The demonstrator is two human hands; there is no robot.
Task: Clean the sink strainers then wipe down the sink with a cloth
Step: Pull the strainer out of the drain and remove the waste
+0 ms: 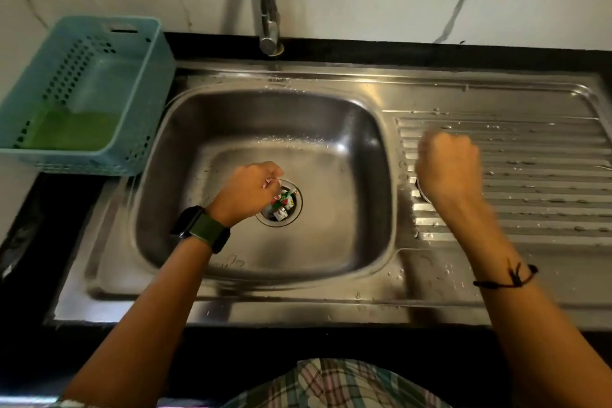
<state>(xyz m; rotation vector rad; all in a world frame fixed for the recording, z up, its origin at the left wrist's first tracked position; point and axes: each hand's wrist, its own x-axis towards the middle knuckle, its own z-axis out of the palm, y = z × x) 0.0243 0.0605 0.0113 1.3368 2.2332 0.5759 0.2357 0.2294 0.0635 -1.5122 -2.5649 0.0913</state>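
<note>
Two hands are working at the sink (231,305) at once, each at a different spot. Down in the basin, the left hand (246,191) is hovering over the drain strainer (281,204), its fingers curling together in a pinch on a scrap of the red, green and white wrapper litter (281,204) that is clogging the strainer, presumably to lift the rubbish clear before any rinsing. Over on the ribbed drainboard (530,176), the right hand (447,169) is blurring with motion and bunching into a loose fist above a round metal piece (420,191), probably a second strainer, of which only an edge is peeking out; whether the fingers are actually gripping it I cannot tell. Water drops are beading on the steel, which is looking dull and smeared. A teal basket (145,83) is sitting left of the basin with something green, perhaps the cloth (73,129), lying inside, kept near for the wiping.
</note>
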